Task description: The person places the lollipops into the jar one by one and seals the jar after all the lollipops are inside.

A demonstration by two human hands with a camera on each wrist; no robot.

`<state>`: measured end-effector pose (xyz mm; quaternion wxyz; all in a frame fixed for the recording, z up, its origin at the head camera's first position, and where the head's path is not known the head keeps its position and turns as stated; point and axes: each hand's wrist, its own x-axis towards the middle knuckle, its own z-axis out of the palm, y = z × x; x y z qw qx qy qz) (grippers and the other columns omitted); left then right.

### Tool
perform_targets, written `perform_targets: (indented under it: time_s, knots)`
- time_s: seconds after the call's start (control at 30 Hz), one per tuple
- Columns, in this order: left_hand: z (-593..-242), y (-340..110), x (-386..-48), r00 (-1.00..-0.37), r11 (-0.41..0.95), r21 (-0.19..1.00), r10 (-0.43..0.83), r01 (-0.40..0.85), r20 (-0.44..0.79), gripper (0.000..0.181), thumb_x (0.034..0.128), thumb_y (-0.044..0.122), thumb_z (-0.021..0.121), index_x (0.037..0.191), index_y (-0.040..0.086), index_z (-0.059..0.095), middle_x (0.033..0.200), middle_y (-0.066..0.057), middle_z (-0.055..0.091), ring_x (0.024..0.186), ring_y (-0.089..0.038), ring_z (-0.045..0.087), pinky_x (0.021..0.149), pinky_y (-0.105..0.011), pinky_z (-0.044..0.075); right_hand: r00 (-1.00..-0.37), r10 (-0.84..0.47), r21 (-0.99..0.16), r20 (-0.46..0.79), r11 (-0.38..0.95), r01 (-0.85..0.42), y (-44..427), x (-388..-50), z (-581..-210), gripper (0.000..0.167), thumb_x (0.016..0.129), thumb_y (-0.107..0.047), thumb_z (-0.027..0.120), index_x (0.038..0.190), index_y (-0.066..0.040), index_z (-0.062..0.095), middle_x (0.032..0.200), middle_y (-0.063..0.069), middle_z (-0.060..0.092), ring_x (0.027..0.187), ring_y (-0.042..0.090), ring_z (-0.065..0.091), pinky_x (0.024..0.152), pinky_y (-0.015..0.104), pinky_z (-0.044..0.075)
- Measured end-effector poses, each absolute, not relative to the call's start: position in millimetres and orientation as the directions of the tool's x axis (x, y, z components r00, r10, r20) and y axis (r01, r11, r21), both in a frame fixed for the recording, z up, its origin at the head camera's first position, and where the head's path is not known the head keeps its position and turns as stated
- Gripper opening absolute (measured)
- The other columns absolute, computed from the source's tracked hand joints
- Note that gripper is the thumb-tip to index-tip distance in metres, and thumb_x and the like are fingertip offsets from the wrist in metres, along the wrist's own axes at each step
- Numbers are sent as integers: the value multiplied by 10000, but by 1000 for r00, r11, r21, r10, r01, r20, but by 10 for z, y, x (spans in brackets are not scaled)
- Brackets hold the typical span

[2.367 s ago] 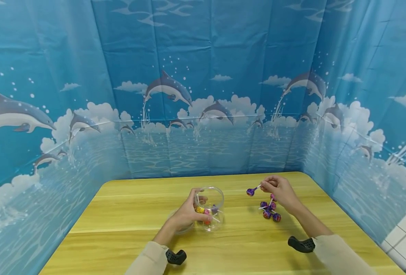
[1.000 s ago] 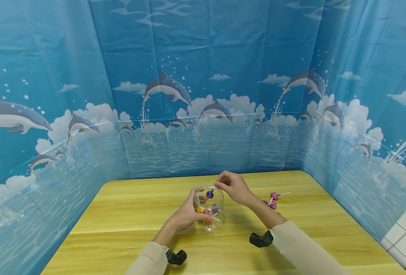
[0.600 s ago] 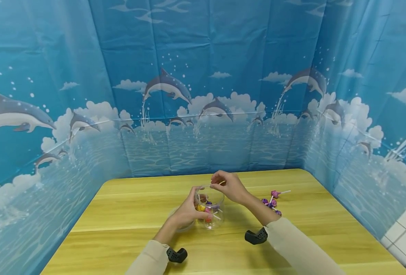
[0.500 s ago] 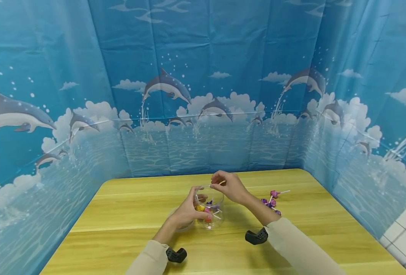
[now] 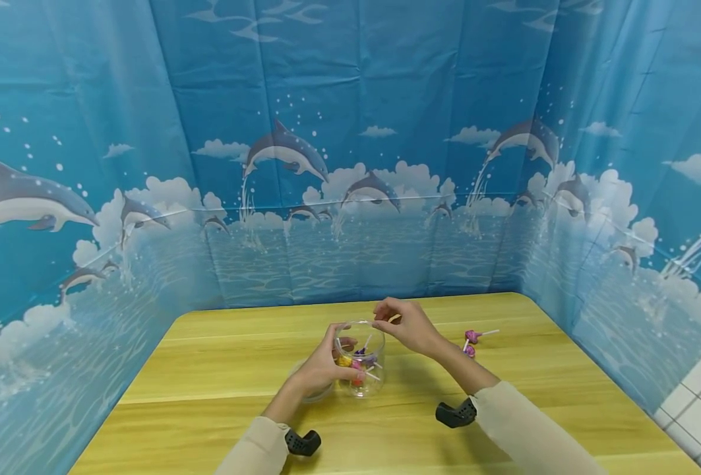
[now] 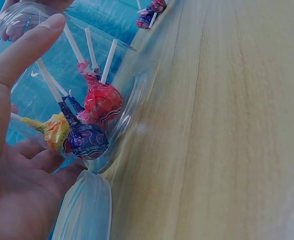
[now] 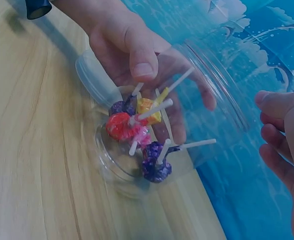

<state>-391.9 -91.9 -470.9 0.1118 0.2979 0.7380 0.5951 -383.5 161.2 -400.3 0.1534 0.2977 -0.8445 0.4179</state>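
A clear jar (image 5: 374,382) stands upright on the table, and my left hand (image 5: 320,369) grips it from the left, fingers behind and thumb in front. Several wrapped lollipops lie inside; the right wrist view shows a red one (image 7: 119,126), a yellow one (image 7: 149,110) and a purple one (image 7: 156,171). My right hand (image 5: 409,326) is at the right of the jar's rim, fingers bent and holding nothing; in the right wrist view this hand (image 7: 286,135) is apart from the jar's mouth. Pink lollipops (image 5: 472,336) lie to the right, partly hidden by my right forearm.
A clear round lid (image 5: 319,396) lies on the wooden table (image 5: 219,369) beside the jar, partly under my left hand. A blue dolphin-print curtain (image 5: 350,264) stands behind the table. White tiles (image 5: 694,396) show at the far right.
The purple lollipop that my right hand carried over from the right-hand group now lies in the jar, let go. My right hand has since moved slightly right. My left hand keeps its grip.
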Motion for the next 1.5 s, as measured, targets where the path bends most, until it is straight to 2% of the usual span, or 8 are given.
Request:
perform_targets:
  time_s: [0.13, 0.4, 1.03, 1.3, 1.5]
  knots:
    - [-4729, -916, -3926, -793, 107, 946, 578, 307, 192, 928, 879, 145, 853, 1580, 197, 246, 1458, -128, 496, 1392, -416, 428, 1101, -538, 397, -774, -376, -609, 509, 477, -633, 1675, -3807, -3997, 100, 973, -123, 748, 1064, -127, 707, 934, -45, 683, 867, 150, 674, 745, 339, 591]
    - [-4755, -907, -3925, -796, 102, 948, 573, 303, 193, 943, 874, 122, 853, 1590, 155, 241, 1465, -184, 480, 1387, -423, 429, 1098, -535, 403, -788, -379, -614, 485, 494, -616, 1858, -3731, -3956, 79, 982, -118, 735, 1057, -120, 710, 933, -42, 684, 881, 158, 676, 756, 323, 589]
    - [-4725, -929, -3908, -789, 107, 938, 577, 329, 211, 953, 866, 158, 869, 1588, 183, 248, 1468, -195, 476, 1383, -420, 429, 1096, -548, 396, -836, -282, -567, 471, 629, -532, 2633, -3678, -3974, 89, 988, -122, 729, 1070, -96, 709, 952, -26, 690, 900, 183, 671, 754, 288, 575]
    - [-4736, -917, -3899, -790, 108, 939, 577, 328, 209, 960, 863, 157, 871, 1592, 161, 246, 1483, -265, 440, 1376, -415, 437, 1097, -560, 390, -866, -192, -570, 462, 684, -455, 2977, -3668, -4068, 104, 991, -93, 717, 1089, -57, 715, 986, 28, 712, 939, 263, 676, 778, 392, 588]
    - [-4720, -913, -3869, -790, 107, 942, 579, 318, 201, 969, 864, 170, 871, 1597, 170, 236, 1497, -265, 427, 1384, -408, 434, 1094, -549, 402, -881, -136, -563, 453, 723, -401, 3210, -3677, -4173, 105, 1000, -74, 697, 1096, -35, 713, 1014, 77, 713, 968, 316, 667, 805, 448, 587]
